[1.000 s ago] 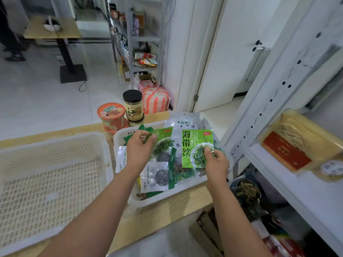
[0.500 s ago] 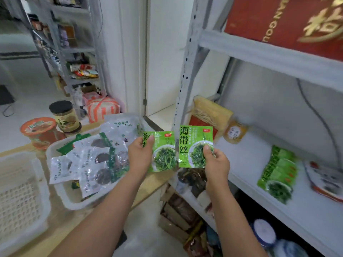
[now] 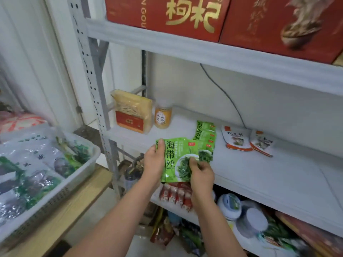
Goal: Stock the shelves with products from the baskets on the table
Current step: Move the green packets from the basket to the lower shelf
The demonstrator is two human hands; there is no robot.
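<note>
- The two green packets (image 3: pixel 176 156), held side by side in the air half a second ago, now overlap at the front of the shelf (image 3: pixel 259 175).
- The left hand (image 3: pixel 155 164) pinches their left edge, thumb on top. The right hand (image 3: pixel 201 173) pinches the lower right (each grip is closed on the packets).
- They hang just beside the stack (image 3: pixel 205 133) of like packets. I'd judge the set-down comes next, though I can't tell whether they touch the board.
- A second ago both hands were over the basket (image 3: pixel 92 156). It now sits off to the left on the tabletop (image 3: pixel 83 197) with bags left in it, so more trips remain.
- The shelf is pale grey, with noodles (image 3: pixel 130 112) and a jar (image 3: pixel 163 115) at the back left, and pouches (image 3: pixel 236 140) right of the stack.
- Red boxes (image 3: pixel 185 13) sit above, a jumble of goods lies below, and a cable (image 3: pixel 222 89) runs down the wall.
</note>
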